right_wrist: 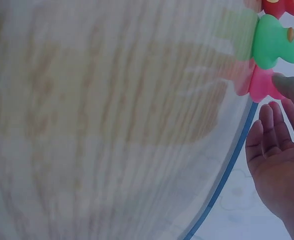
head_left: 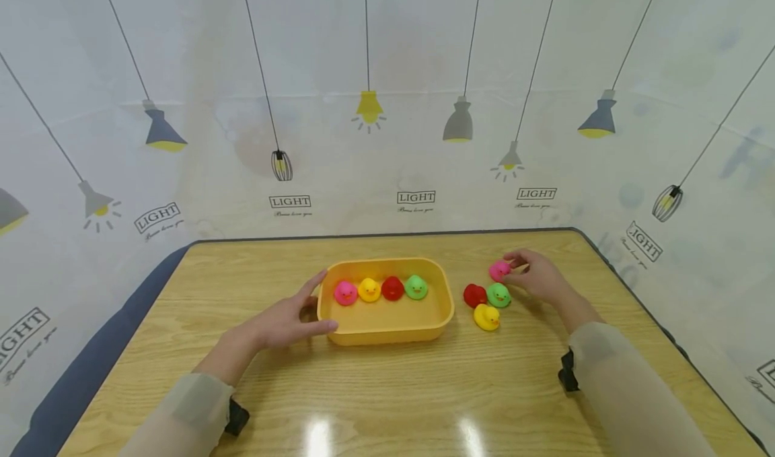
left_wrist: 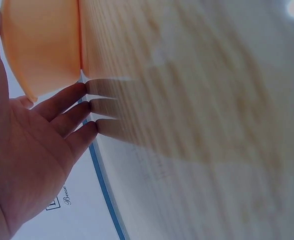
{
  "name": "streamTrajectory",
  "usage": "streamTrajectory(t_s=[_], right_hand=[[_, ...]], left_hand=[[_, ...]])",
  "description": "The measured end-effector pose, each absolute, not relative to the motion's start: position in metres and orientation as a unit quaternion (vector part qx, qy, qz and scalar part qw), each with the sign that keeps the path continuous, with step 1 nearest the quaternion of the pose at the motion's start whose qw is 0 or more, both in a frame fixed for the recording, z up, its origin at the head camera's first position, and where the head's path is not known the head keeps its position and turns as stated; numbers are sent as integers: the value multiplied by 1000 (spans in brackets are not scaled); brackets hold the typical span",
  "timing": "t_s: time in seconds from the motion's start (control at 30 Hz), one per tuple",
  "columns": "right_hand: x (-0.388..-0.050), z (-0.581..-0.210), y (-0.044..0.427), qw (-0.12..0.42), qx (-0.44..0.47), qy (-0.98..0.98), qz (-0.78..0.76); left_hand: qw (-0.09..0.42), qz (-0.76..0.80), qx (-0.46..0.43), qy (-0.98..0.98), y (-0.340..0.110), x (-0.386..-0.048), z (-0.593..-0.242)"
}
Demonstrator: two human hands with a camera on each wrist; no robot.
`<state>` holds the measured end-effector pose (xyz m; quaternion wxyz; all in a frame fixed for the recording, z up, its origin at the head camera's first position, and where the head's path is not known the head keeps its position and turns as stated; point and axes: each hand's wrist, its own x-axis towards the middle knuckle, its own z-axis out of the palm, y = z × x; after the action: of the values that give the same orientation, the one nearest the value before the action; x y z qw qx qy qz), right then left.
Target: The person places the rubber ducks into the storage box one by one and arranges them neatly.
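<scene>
A shallow yellow-orange plastic tub (head_left: 387, 336) stands on the wooden table. My left hand (head_left: 281, 322) spans its left end, thumb along the near rim and forefinger at the far left corner; in the left wrist view the other fingers are straight, tips at the tabletop. Inside sit a pink duck (head_left: 346, 293), a yellow duck (head_left: 369, 290), a red duck (head_left: 392, 289) and a green duck (head_left: 416, 287), in a row. To the right, my right hand (head_left: 539, 278) pinches another pink rubber duck (head_left: 500, 270) between thumb and forefinger; its right side is partly covered.
Right of the tub, a red duck (head_left: 474, 295), a green duck (head_left: 499, 295) and a yellow duck (head_left: 487, 318) cluster just in front of the pinched one. A cloth (head_left: 339, 194) printed with lamps hangs behind the table's far edge and along both sides.
</scene>
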<state>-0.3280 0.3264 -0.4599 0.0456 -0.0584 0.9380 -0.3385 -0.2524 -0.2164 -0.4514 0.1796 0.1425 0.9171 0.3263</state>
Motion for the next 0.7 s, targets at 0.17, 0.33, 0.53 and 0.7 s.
streamTrajectory(t_s=[0.17, 0.33, 0.53, 0.7], right_hand=[[-327, -459, 328, 51, -59, 938, -339], [-326, -459, 328, 53, -55, 938, -337], [-321, -450, 327, 28, -63, 939, -336], [-312, -436, 319, 3, -77, 939, -334]], left_hand=[[180, 325, 141, 918, -217, -253, -453], [181, 328, 137, 917, -217, -253, -456], [179, 327, 140, 917, -217, -253, -456], [177, 326, 140, 918, -217, -253, -454]])
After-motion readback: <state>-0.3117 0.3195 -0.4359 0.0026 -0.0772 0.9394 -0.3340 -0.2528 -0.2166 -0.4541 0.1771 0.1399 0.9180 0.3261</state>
